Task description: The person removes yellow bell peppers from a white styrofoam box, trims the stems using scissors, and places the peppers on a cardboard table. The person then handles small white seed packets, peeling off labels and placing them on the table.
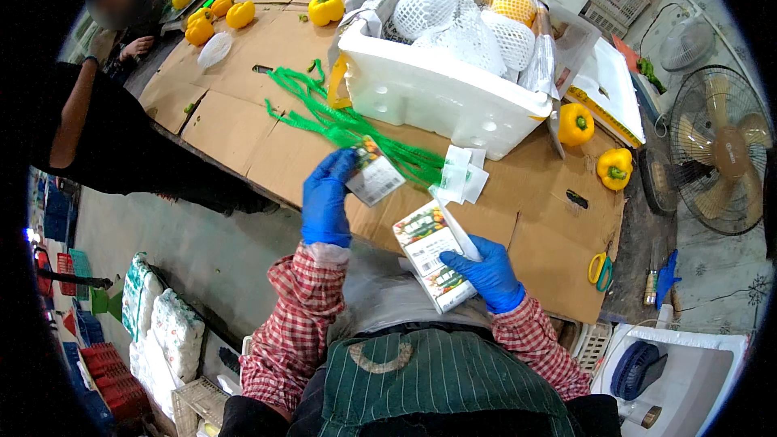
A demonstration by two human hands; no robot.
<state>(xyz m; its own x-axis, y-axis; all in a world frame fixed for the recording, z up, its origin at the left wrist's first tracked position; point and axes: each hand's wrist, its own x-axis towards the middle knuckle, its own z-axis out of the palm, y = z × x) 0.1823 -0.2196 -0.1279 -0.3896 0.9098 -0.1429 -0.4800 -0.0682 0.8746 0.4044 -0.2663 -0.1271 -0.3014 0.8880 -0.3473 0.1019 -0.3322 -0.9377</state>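
My left hand (328,198), in a blue glove, pinches a single printed label (376,178) by its edge. In my right hand (488,273), also gloved, is a strip of printed labels (433,252) that hangs folded in front of my apron. Green mesh netting (348,125) lies on the cardboard just beyond my left hand. Small pale paper slips (463,174) rest beside the netting. Behind them stands a white foam box (437,97) holding several items in white foam nets (461,24), some showing yellow.
Yellow bell peppers (325,9) sit at the far left, others (575,124) right of the box. Scissors (600,271) lie near the right edge, close to a standing fan (720,150). Another person (105,121) stands at the left. A foam bin (680,372) is at lower right.
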